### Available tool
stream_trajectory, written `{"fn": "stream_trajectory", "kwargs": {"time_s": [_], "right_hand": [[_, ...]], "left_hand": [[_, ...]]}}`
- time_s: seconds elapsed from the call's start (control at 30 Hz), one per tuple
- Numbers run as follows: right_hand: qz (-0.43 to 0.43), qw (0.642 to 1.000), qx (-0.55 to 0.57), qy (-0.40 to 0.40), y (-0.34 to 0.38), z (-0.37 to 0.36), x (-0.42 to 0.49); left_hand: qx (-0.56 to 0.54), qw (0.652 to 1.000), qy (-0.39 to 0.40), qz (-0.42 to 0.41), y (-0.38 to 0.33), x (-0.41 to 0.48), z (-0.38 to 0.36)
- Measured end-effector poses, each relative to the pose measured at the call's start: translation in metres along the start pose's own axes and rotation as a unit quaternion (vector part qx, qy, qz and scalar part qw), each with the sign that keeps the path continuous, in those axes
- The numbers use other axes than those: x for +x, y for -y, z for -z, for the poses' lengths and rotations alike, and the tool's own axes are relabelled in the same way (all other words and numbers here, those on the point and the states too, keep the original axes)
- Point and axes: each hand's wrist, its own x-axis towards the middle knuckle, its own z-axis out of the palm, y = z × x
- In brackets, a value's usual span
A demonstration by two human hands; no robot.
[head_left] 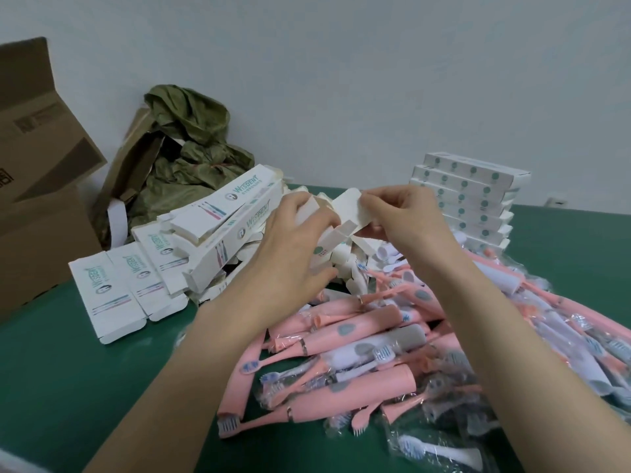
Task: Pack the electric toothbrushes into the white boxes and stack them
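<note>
My left hand grips a white box held above the pile, its end open. My right hand pinches the box's end flap. Below lies a heap of pink and white electric toothbrushes in clear wrappers on the green table. A pile of loose white boxes printed with a brand name lies to the left. A neat stack of closed white boxes stands at the back right.
A large brown cardboard carton stands at the left edge. Crumpled olive-green wrapping and a torn brown carton lean against the pale wall behind the boxes. Bare green table shows at the front left and far right.
</note>
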Motion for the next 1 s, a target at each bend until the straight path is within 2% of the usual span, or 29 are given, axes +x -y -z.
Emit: {"fn": "stream_trajectory", "kwargs": {"time_s": [0.07, 0.13, 0.23, 0.4, 0.53, 0.7, 0.87, 1.0], "right_hand": [[-0.009, 0.999, 0.028, 0.040, 0.002, 0.003, 0.000], [-0.020, 0.995, 0.050, 0.081, 0.005, 0.009, 0.001], [-0.007, 0.992, 0.042, 0.116, 0.009, 0.018, 0.002], [0.029, 0.994, 0.008, 0.103, 0.011, 0.025, 0.002], [0.024, 0.994, 0.022, 0.102, 0.011, 0.029, 0.004], [0.028, 0.992, 0.038, 0.118, 0.012, 0.029, 0.003], [0.015, 0.992, 0.069, 0.106, 0.007, 0.024, 0.005], [-0.041, 0.981, 0.145, 0.122, -0.002, 0.022, 0.006]], "left_hand": [[-0.020, 1.000, -0.021, 0.008, -0.002, 0.002, -0.001], [-0.063, 0.994, -0.082, 0.030, -0.005, 0.005, 0.000], [-0.086, 0.986, -0.136, 0.049, -0.010, 0.012, 0.002], [-0.059, 0.994, -0.079, 0.054, -0.015, 0.019, -0.006], [-0.053, 0.993, -0.080, 0.067, -0.020, 0.022, -0.007], [-0.046, 0.996, -0.073, 0.033, -0.018, 0.017, -0.006], [-0.036, 0.995, -0.093, 0.004, -0.011, 0.018, -0.008], [-0.027, 0.996, -0.088, -0.020, -0.004, 0.018, -0.014]]}}
